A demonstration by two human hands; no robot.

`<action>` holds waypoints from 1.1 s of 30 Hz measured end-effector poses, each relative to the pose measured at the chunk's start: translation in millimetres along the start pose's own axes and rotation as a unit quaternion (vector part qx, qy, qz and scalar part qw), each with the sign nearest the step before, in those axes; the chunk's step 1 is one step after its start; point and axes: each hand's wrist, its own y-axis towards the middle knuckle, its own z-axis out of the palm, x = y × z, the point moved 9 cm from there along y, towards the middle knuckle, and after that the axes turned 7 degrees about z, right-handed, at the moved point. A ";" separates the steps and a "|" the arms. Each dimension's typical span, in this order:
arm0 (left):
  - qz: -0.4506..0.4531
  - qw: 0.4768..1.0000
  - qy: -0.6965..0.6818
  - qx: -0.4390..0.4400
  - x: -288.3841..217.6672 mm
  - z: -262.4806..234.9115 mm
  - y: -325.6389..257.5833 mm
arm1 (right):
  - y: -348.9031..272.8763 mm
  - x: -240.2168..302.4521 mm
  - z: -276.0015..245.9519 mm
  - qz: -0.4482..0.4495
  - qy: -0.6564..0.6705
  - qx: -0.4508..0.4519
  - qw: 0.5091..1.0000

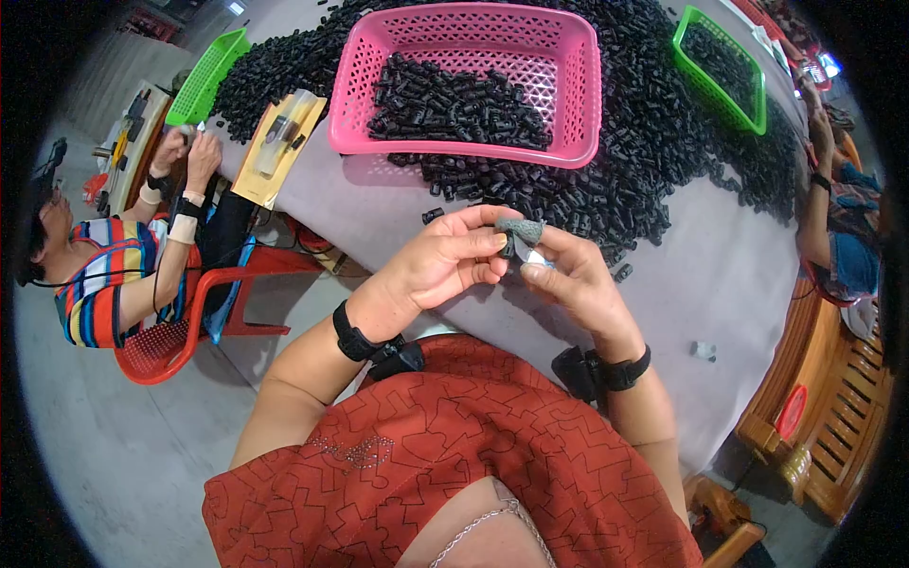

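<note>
In front of my chest, both hands meet over the light grey tabletop. My left hand (453, 257) is closed, pinching a small black plastic part (508, 248) between thumb and fingers. My right hand (571, 281) is closed around a small shiny, pale piece (535, 257), whose kind I cannot make out. A rough grey-green scrap (521, 229) lies against the right fingertips, over the black part. Fingers hide much of what is between the hands. One loose black part (433, 216) lies beside my left knuckles.
Beyond my hands stands a pink basket (464, 34) holding black parts, amid a wide heap of them (653, 104). Green baskets (210, 76) stand left and right. A yellow card (258, 180) lies left, a small grey scrap (703, 351) right. Other people sit at both sides.
</note>
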 end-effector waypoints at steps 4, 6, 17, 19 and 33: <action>-0.005 1.000 -0.005 0.010 2.8 3.1 -0.7 | 0.5 -6.0 -2.4 0.015 0.013 -0.005 1.000; -0.006 1.000 -0.010 0.004 2.6 2.2 -0.6 | -0.3 -3.8 1.9 0.007 0.021 0.015 1.000; -0.004 0.999 0.003 0.033 2.2 6.3 -1.4 | 0.0 -3.8 2.8 0.018 0.027 0.019 0.999; 0.001 1.000 0.003 0.027 1.6 5.4 -1.1 | -1.1 -0.8 5.1 0.011 0.033 0.029 0.999; -0.014 0.999 0.025 0.023 3.4 5.4 -3.1 | -1.0 -5.7 2.3 0.022 0.004 0.022 0.999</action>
